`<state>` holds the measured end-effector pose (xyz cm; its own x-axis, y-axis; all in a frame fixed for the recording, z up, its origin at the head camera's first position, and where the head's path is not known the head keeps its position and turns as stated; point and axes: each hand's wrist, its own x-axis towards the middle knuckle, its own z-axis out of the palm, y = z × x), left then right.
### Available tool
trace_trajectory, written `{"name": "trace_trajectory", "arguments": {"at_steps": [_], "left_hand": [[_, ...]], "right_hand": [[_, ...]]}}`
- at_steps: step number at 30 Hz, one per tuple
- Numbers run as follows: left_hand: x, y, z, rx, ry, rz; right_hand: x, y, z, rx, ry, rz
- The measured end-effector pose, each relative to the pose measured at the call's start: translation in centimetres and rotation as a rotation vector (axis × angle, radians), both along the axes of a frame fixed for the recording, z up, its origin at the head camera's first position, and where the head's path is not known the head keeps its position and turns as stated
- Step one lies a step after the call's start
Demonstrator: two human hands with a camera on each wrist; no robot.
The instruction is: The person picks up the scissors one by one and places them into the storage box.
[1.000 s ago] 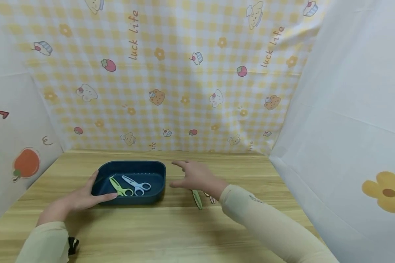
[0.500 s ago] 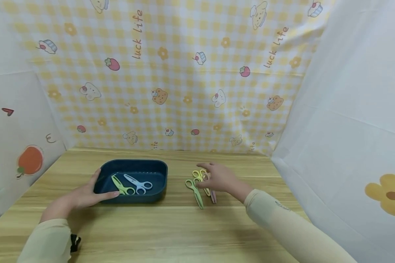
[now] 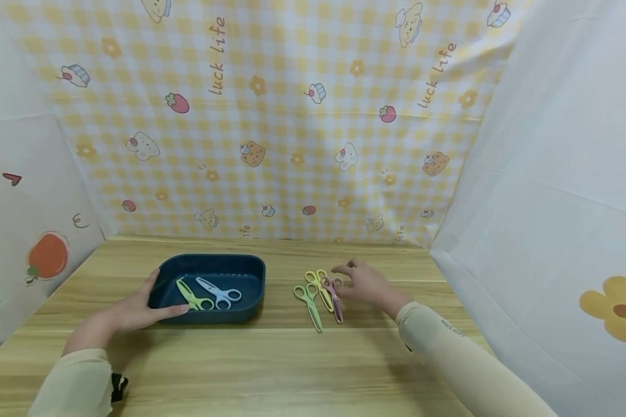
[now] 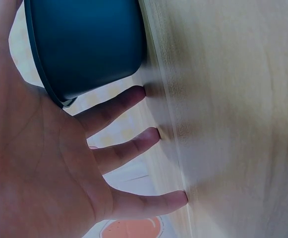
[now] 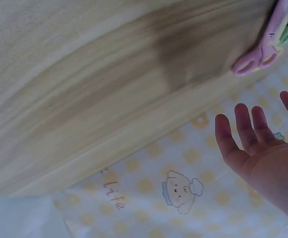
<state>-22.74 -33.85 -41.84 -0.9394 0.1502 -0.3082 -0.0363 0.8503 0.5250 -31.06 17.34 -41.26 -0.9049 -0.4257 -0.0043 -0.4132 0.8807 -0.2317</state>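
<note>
Wood-grain tabletop [image 3: 292,368], backed by yellow checked cloth [image 3: 287,119]. Pink scissors [image 3: 336,304] lie on it beside yellow scissors [image 3: 324,296] and green scissors [image 3: 313,311]. Right hand [image 3: 368,284] is at the pink handles, fingers parted; thumb contact cannot be confirmed. Left hand [image 3: 130,311] braces a dark blue tub [image 3: 219,317], fingers extended, thumb on the near rim. Lime-green scissors [image 3: 189,294] and light-blue scissors [image 3: 214,287] lie inside. Pink pair judged light, stiff, slightly slippery; best held by the finger loops. Left wrist view alone shows three spread fingertips down at the tabletop.
</note>
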Motion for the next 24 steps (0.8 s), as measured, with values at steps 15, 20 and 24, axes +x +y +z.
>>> {"name": "trace_trajectory", "arguments": {"at_steps": [15,20,24], "left_hand": [[0.1,0.1,0.2,-0.01,-0.011,-0.001],[0.1,0.1,0.1,-0.003,-0.026,0.005],[0.0,0.1,0.1,0.001,-0.03,0.009]], "right_hand": [[-0.3,-0.4,-2.0,0.054,0.011,0.072],[-0.1,-0.5,-2.2,0.067,-0.009,0.057],[-0.2,-0.1,-2.7,0.079,-0.003,0.042]]}}
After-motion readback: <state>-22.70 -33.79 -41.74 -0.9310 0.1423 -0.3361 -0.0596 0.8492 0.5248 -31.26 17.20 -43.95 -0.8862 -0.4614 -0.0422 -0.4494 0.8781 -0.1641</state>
